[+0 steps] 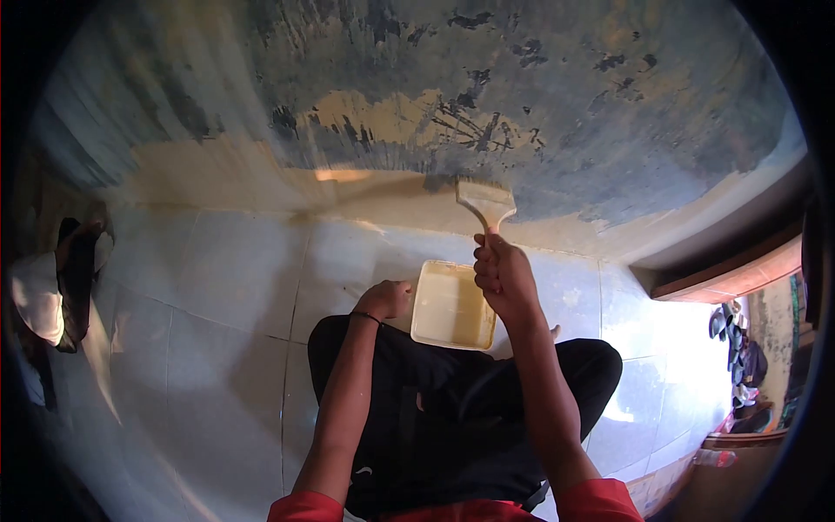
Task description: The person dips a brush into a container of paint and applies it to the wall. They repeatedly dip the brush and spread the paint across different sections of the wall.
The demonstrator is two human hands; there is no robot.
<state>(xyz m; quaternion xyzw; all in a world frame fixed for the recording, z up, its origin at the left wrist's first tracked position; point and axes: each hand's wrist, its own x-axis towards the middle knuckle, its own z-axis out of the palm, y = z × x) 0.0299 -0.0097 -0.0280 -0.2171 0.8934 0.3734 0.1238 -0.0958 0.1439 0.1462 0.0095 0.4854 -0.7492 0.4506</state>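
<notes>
In the head view, the right hand (507,277) is wrapped around the handle of a wide brush (488,204), its fingers folded together and clamped on it just below the flared part. The brush points up and away from the person, with its bristle end at the lower part of the wall (591,122); the bristles look to be against the surface, though whether they press on it I cannot tell. The wall is patchy, grey-blue over much of its face, with bare tan areas and dark streaks above the brush.

The left hand (389,299) is curled into a loose fist, fingers drawn together, just beside the left edge of a pale tray (419,304). Whether it touches the rim, or has anything inside the fingers, I cannot tell. A thin dark band (366,317) circles the left wrist.

The tray sits on the tiled floor (235,287), between the two hands and in front of the person's dark trousers (435,435); the right hand overlaps its upper right corner in the view. Red sleeves (596,501) end above both forearms. Far to the right, a jumble of shoes (729,326) lies on the floor.
</notes>
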